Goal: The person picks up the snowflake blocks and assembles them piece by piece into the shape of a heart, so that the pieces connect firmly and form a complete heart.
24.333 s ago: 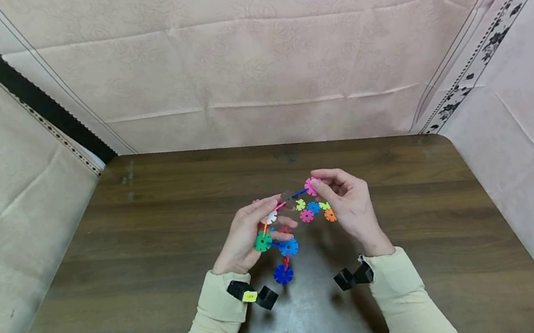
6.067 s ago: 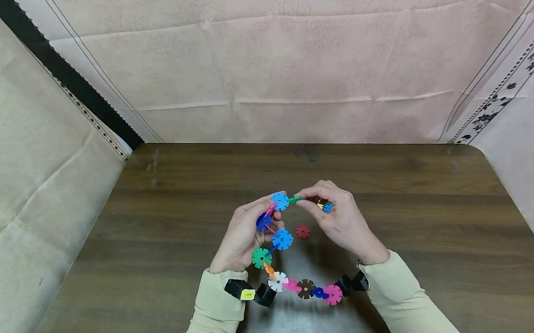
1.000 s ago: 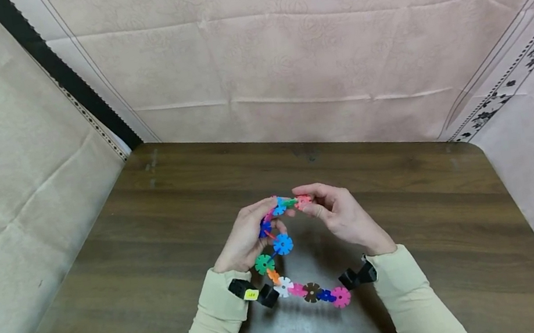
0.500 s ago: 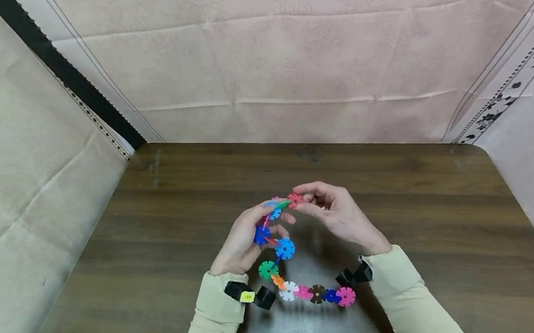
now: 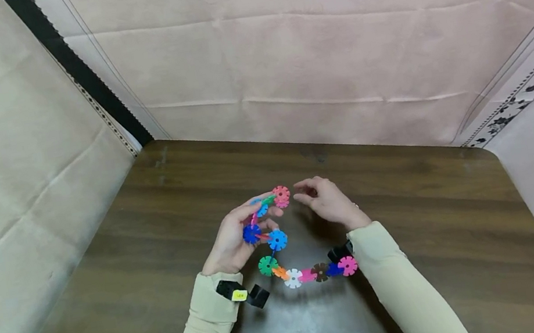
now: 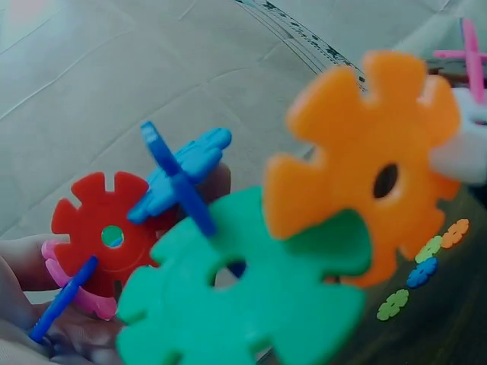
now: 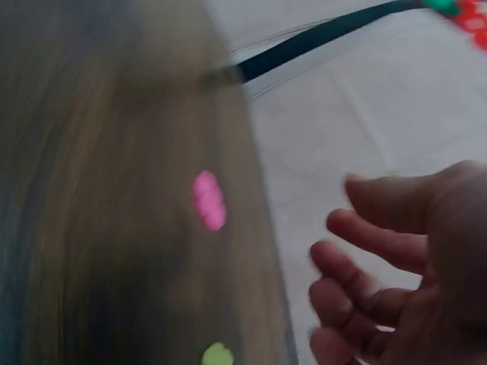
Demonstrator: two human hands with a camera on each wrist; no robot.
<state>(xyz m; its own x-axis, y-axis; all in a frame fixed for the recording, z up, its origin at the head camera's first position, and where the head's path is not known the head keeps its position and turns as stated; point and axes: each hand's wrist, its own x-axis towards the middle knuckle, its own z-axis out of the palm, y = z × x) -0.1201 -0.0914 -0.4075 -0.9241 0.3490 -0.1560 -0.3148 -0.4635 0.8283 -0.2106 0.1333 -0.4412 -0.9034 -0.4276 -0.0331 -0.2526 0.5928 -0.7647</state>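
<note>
My left hand [image 5: 230, 240] holds a long chain of notched, flower-shaped interlocking plastic discs near its upper end. At that end a red disc [image 5: 281, 193] joins a green one, beside a light blue one under my thumb. The chain zigzags down through a dark blue disc [image 5: 249, 235], a light blue disc [image 5: 278, 245] and a green disc [image 6: 297, 319]. From an orange disc [image 6: 342, 160] it runs right to a pink disc [image 5: 349, 271] near my right wrist. My right hand [image 5: 328, 203] hangs just right of the red disc, fingers loosely bent, holding nothing.
In the left wrist view, loose discs lie on the wooden table: a blue disc [image 6: 422, 271], an orange disc [image 6: 455, 233] and two lime ones. The right wrist view shows a pink disc [image 7: 209, 201] and a lime disc [image 7: 218, 355] on the tabletop. Cloth walls surround the table.
About a second ago my right hand pinched the red disc at the chain's green end; now it has let go and moved right. My left hand has shifted left with the chain.
</note>
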